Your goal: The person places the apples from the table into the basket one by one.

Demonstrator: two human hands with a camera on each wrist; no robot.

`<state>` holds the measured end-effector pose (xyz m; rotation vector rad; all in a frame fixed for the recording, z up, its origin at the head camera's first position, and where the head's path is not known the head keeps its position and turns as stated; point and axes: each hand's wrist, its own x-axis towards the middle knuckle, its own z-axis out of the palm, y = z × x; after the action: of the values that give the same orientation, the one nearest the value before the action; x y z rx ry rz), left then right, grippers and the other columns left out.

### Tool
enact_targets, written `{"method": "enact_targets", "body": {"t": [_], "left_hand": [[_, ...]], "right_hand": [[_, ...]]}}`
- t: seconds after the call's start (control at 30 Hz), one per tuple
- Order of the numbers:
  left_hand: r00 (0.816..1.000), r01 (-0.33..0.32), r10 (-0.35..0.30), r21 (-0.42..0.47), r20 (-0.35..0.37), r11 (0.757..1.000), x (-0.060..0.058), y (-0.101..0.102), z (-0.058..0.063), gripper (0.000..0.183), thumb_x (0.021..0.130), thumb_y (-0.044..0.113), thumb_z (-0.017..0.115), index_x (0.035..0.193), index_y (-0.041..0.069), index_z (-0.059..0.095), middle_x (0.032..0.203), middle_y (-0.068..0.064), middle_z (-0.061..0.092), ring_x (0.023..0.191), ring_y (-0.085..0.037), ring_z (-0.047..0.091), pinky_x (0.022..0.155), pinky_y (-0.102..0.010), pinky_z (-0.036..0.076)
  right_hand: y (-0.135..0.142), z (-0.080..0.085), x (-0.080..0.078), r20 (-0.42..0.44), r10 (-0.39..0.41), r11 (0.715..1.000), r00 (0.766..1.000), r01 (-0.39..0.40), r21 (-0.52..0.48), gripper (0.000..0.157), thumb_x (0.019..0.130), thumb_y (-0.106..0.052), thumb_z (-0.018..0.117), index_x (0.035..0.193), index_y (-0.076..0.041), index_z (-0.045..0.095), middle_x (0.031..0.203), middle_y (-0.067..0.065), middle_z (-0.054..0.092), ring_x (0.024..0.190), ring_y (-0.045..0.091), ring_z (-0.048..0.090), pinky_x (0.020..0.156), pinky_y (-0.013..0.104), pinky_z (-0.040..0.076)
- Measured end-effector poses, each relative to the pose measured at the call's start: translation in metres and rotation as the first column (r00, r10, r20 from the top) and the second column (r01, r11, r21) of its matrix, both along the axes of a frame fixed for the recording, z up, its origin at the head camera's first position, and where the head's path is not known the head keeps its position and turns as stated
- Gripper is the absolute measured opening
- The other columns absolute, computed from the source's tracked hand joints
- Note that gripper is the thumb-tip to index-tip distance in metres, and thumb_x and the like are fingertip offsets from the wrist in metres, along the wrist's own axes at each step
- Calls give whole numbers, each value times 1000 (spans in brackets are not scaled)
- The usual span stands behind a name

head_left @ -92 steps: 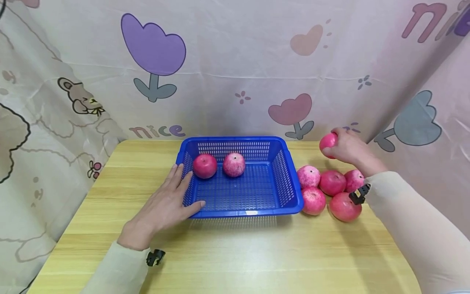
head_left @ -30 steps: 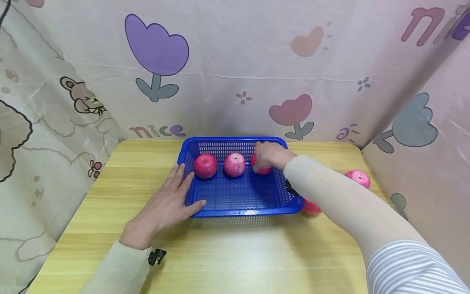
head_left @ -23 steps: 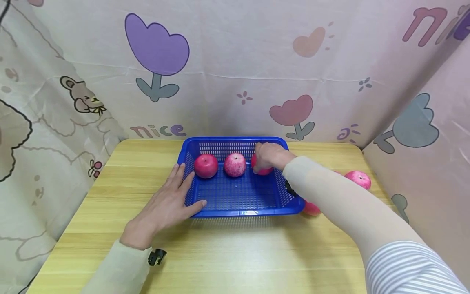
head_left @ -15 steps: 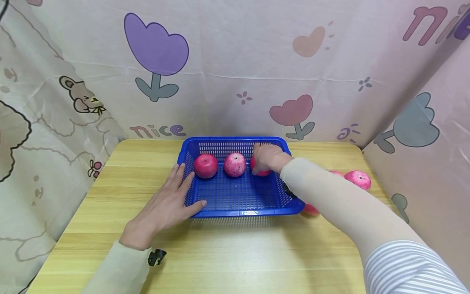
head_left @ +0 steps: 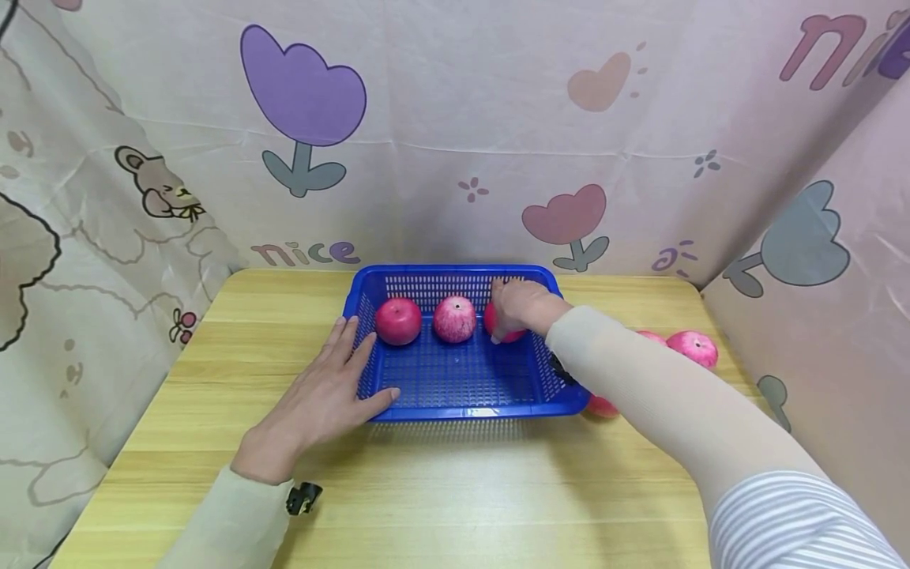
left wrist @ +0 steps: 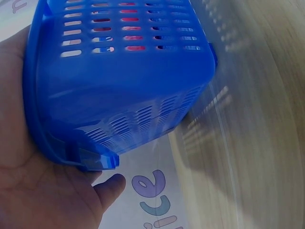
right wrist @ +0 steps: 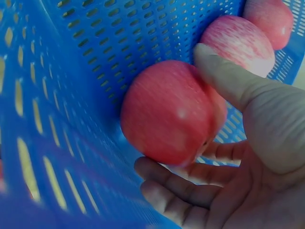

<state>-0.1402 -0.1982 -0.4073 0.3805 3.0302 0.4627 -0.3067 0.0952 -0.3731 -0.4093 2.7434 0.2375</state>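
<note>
A blue plastic basket (head_left: 455, 411) with slotted walls stands on the table. My left hand (head_left: 320, 395) rests at its left end, fingers spread over the rim and thumb at the front corner; the left wrist view shows the palm beside the rim (left wrist: 33, 105). Inside, along the back wall, sit a plain red apple (head_left: 398, 322) and a pink-streaked apple (head_left: 454, 319). My right hand (head_left: 522, 304) is down in the back right part of the basket, around a third, red apple (right wrist: 167, 112). Its thumb lies against one side, with curled fingers at the other.
Right of the basket, several more apples lie on the wooden table (head_left: 441, 498), partly hidden by my right sleeve (head_left: 661, 387); a streaked apple (head_left: 693, 348) shows beyond it. A printed curtain (head_left: 441, 111) hangs behind the table and along both sides.
My right hand has carried a red apple from the table's right side into the basket, beside the streaked one. Over the last second it has barely shifted. My left hand stays at the rim.
</note>
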Motion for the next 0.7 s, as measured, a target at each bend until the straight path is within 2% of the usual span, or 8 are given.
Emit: {"method": "enact_targets", "body": {"t": [0.17,0.43,0.7], "left_hand": [[1000,-2,2,-2,1,1000,0,0,0,108,95,82,46,167,4,24,178,-20,-2,164,-39,-6,126,-67,21],[1000,3,-3,-5,-4,1000,0,0,1,109,95,82,47,167,3,25,178,-20,-1,164,-40,-5,126,-67,20],[1000,10,-11,-33,-11,999,-1,2,4,112,95,81,48,166,-2,23,176,-25,4,164,-44,-1,130,-63,15]], "right_hand": [[1,3,0,8,20,1000,1000,-20,14,108,85,-40,85,167,-4,26,162,25,44,150,42,45,121,53,43],[1,3,1,9,-7,1000,1000,7,2,105,86,-39,84,167,-6,27,162,25,44,148,41,47,119,54,44],[1,1,4,0,-22,999,1000,22,-28,105,84,-39,87,166,-6,30,160,25,46,146,43,48,120,55,44]]}}
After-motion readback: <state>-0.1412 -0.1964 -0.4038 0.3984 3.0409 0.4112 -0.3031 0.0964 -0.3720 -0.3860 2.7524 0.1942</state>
